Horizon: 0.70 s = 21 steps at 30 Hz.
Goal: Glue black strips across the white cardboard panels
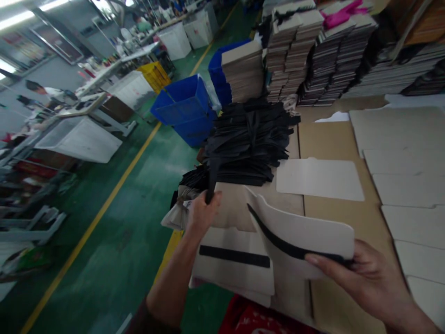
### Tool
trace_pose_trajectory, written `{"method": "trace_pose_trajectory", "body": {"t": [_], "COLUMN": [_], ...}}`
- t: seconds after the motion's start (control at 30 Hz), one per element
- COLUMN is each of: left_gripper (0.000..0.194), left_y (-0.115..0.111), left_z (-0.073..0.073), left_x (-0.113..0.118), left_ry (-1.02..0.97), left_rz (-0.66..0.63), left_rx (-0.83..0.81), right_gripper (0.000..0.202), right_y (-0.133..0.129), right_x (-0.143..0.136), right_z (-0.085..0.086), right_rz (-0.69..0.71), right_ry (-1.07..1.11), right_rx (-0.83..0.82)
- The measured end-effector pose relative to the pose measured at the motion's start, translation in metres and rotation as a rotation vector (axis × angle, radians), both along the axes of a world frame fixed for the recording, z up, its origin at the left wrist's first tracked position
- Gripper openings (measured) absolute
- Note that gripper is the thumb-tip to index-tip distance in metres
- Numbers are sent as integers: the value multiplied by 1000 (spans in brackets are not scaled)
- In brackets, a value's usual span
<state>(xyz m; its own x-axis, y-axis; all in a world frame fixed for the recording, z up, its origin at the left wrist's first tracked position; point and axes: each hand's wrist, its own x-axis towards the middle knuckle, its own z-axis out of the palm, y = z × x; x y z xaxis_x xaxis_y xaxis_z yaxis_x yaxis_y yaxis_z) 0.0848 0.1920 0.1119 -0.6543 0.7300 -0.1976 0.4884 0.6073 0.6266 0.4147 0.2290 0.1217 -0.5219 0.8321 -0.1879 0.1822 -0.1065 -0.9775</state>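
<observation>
My left hand [202,212] is closed on one end of a black strip [213,176], which stands up in front of the pile of black strips [250,139]. My right hand [368,276] grips the right end of a bent pale panel [306,227], thumb on top and fingers underneath. A dark band runs along this panel, and the thumb presses on it. Below and to the left lies a stack of pale panels [239,236], the top one with a straight black band across it. Another pale panel [320,178] lies flat on the table beyond my right hand.
Overlapping pale panels [413,190] cover the table's right side. Tall stacks of panels [294,51] stand at the back, with pink material [346,14] on top. Blue crates [187,109] stand left of the table. Across the green aisle, people work at benches beside white bins [81,137].
</observation>
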Motion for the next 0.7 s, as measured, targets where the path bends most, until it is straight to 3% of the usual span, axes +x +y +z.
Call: {"method": "trace_pose_trajectory", "body": {"t": [0.1, 0.17, 0.27, 0.33, 0.4, 0.47, 0.6, 0.7], "left_gripper": [52, 54, 53, 48, 41, 38, 37, 37], "left_y": [-42, -69, -104, -121, -131, -134, -134, -139], "left_z": [12, 7, -16, -36, -56, -71, -88, -95], "left_x": [-51, -79, -108, -118, -122, -121, -99, -75], "left_ry": [16, 31, 10, 7, 2, -10, 14, 35], "left_rz": [201, 273, 330, 351, 351, 321, 226, 149], "left_rx": [128, 126, 3, -84, -154, -219, -306, -332], "right_gripper": [17, 22, 38, 44, 43, 47, 47, 48], "right_y": [-26, -47, -78, -95, -107, -115, -129, -141], "right_x": [-40, -65, -94, -105, -107, -105, -97, -92], "right_z": [14, 8, -31, -70, -107, -132, -147, -152], "right_rz": [89, 59, -35, -108, -155, -158, -159, -210], "right_ry": [138, 163, 103, -40, -275, -438, -553, -539], "right_rx": [-94, -239, -449, -439, -355, -289, -244, -62]}}
